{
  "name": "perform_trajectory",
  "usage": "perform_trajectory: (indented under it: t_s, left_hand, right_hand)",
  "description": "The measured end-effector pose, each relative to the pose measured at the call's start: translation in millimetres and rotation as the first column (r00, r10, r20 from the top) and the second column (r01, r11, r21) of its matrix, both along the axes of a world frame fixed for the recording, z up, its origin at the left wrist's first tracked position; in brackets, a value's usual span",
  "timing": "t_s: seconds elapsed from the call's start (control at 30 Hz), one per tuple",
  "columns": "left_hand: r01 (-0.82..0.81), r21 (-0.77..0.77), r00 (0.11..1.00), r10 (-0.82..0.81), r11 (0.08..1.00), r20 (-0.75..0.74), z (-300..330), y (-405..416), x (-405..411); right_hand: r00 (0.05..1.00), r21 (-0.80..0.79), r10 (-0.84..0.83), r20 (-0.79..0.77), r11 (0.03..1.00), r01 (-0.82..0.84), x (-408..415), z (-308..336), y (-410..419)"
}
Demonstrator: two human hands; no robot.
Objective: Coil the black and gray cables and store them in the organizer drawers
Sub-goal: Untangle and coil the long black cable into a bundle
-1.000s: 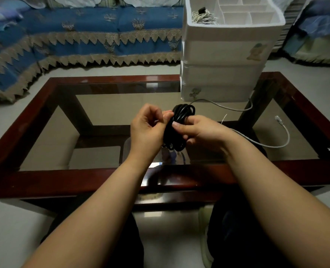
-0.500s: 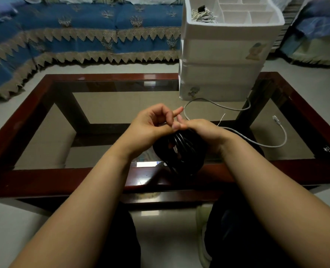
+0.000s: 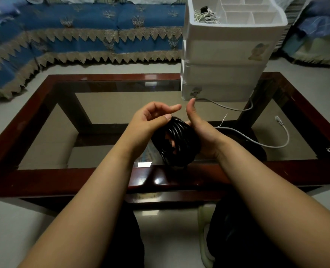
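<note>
Over the glass-topped bench (image 3: 106, 111), the right hand (image 3: 202, 130) cradles the coiled black cable (image 3: 176, 144) while the left hand (image 3: 150, 120) pinches its top loops; keeping the turns tight before releasing should help it fit the organizer (image 3: 226, 55).

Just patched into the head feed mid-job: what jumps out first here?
Centre frame, both hands hold a coiled black cable above the near edge of the glass table: the left hand pinches its top, the right hand cradles its side. Behind stands a white drawer organizer, a pale bundled cable in its top tray. A loose gray cable lies on the glass to the right.
</note>
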State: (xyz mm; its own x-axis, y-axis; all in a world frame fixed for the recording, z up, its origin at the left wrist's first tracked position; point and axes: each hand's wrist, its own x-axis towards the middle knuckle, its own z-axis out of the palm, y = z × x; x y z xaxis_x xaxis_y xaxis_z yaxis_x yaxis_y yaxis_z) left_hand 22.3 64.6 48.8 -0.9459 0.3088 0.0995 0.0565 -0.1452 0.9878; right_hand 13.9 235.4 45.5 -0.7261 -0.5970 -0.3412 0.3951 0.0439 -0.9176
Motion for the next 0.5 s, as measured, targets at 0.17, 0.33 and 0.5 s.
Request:
perform_trajectory:
  t_s: [0.17, 0.33, 0.5]
  left_hand:
    - [-0.030, -0.010, 0.998, 0.030, 1.000, 0.047, -8, 4, -9]
    - [-0.075, -0.031, 0.996, 0.076, 0.997, 0.048, -8, 15, -16]
    - [-0.006, -0.050, 0.999, 0.009, 0.999, 0.042, -3, 30, -19]
  right_hand:
    - [0.995, -0.025, -0.095, -0.029, 0.995, 0.094, 3, 1, -1]
    - [0.993, -0.054, -0.114, 0.018, 0.992, 0.115, 0, 1, 2]
    - [0.985, -0.078, -0.163, 0.061, 0.983, 0.167, -4, -5, 8]
